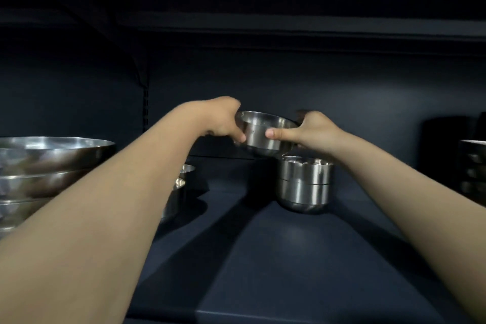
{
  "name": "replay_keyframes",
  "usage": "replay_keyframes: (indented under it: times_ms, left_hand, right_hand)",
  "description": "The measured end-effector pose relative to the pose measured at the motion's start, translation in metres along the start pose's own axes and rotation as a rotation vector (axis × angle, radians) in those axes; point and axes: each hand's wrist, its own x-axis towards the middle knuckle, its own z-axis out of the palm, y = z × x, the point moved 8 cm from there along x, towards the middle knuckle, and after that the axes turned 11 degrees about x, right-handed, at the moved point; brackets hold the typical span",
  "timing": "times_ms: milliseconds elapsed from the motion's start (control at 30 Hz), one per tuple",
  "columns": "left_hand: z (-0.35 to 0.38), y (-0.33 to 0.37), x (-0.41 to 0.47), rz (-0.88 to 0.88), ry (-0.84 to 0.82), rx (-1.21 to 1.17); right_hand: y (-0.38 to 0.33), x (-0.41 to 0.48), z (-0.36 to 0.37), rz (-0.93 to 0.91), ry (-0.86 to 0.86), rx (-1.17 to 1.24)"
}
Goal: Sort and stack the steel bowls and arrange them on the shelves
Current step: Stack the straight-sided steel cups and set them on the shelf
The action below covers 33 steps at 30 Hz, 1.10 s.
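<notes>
A small steel bowl point(263, 134) hangs in the air over the dark shelf point(276, 244), tilted slightly. My left hand point(223, 121) grips its left rim, and my right hand point(313, 129) grips its right side with the thumb on the front wall. Just below and to the right stands a stack of small steel bowls point(303, 184) on the shelf. The held bowl is a little above and left of that stack, not touching it.
A stack of large steel bowls point(47, 166) fills the shelf's left end, with more bowls point(184, 173) partly hidden behind my left forearm. Dark stacked bowls point(473, 166) sit at the right edge. Another shelf point(289, 26) runs overhead.
</notes>
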Motion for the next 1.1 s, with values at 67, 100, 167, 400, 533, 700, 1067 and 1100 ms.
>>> replay_keyframes:
  times_ms: [67,100,167,400,533,700,1067,1100]
  left_hand:
    - [-0.003,0.016,0.006,0.039,0.059,-0.100]
    - [-0.001,0.024,0.010,0.056,0.077,-0.154]
    - [0.009,0.037,0.018,0.074,0.076,-0.244]
    - [0.065,0.050,0.052,0.029,-0.021,-0.499]
    - [0.087,0.048,0.061,0.014,-0.073,-0.548]
    - [0.107,0.052,0.060,0.015,-0.116,-0.559]
    - [0.110,0.060,0.051,0.010,-0.093,-0.568]
    - [0.110,0.060,0.050,0.018,-0.097,-0.503]
  right_hand:
    - [0.002,-0.003,-0.021,-0.008,0.049,0.065]
    - [0.004,-0.005,-0.029,-0.011,0.076,0.092]
    - [0.014,-0.007,-0.042,0.000,0.110,0.132]
    - [0.060,-0.004,-0.052,0.057,0.147,0.181]
    - [0.077,0.002,-0.053,0.082,0.143,0.179]
    - [0.100,0.007,-0.044,0.130,0.064,0.136]
    - [0.114,0.007,-0.041,0.161,0.075,0.126]
    - [0.114,0.007,-0.041,0.168,0.076,0.111]
